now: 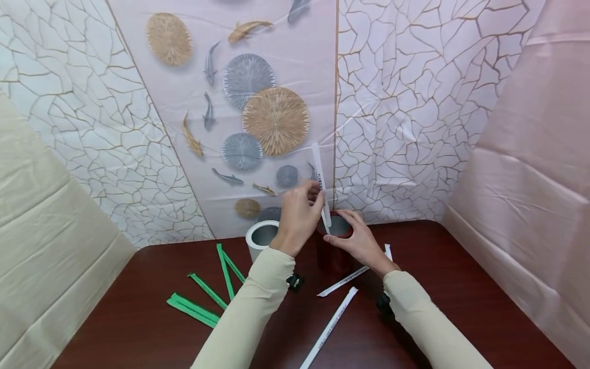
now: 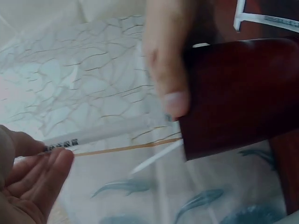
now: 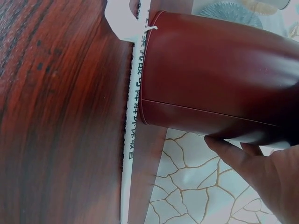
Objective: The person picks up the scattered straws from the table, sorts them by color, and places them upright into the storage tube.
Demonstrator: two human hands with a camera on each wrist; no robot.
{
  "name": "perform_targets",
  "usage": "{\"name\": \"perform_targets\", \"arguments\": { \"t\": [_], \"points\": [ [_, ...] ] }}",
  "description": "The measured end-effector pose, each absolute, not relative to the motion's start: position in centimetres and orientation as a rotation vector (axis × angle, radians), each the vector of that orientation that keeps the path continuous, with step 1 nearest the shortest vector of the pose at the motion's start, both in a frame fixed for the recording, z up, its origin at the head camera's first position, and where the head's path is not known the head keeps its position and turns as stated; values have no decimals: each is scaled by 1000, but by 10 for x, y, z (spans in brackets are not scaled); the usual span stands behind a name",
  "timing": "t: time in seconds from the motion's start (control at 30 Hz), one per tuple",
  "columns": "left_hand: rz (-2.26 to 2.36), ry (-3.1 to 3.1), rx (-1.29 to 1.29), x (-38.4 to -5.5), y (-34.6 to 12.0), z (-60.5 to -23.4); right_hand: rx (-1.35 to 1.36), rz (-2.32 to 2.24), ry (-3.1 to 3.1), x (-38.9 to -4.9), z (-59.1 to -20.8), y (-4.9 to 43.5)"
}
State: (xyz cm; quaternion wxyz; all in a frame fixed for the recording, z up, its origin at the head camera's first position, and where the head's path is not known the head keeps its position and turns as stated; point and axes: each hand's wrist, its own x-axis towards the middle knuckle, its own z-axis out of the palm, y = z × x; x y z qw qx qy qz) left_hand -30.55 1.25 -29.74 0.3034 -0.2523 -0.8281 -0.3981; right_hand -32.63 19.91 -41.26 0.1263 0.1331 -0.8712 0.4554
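Observation:
Between thumb and fingertips, my left hand (image 1: pixel 297 212) pinches a white paper-wrapped straw (image 1: pixel 316 156) printed with dark characters. The straw slants down toward the mouth of a dark red cylindrical cup (image 1: pixel 333 262). In the left wrist view the held straw (image 2: pixel 105 130) reaches near the cup's rim, and the end of another white straw (image 2: pixel 156 157) sticks out of the cup. My right hand (image 1: pixel 361 243) grips the cup near its rim, thumb in front and fingers across the far side. The right wrist view shows the cup (image 3: pixel 210 70) upright beside a wrapped straw (image 3: pixel 133 116).
A white cup (image 1: pixel 255 249) stands left of the red one, partly behind my left forearm. Several green wrapped straws (image 1: pixel 207 290) lie at the left of the dark wooden table (image 1: pixel 133 307). White wrapped straws (image 1: pixel 328 329) lie in front. A patterned cloth backdrop (image 1: pixel 392 128) rises behind.

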Motion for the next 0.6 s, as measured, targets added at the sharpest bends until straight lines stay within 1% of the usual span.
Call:
{"name": "perform_targets", "arguments": {
  "t": [0.23, 0.43, 0.6],
  "points": [
    [-955, -2263, -821, -323, 25, -327, 388, 1318, -2509, -327, -412, 199],
    [-721, -2516, -842, -331, 32, -350, 413, 1290, -2482, -325, -412, 199],
    [-706, -2591, -835, -334, 34, -357, 428, 1291, -2454, -325, -413, 198]
  ]
}}
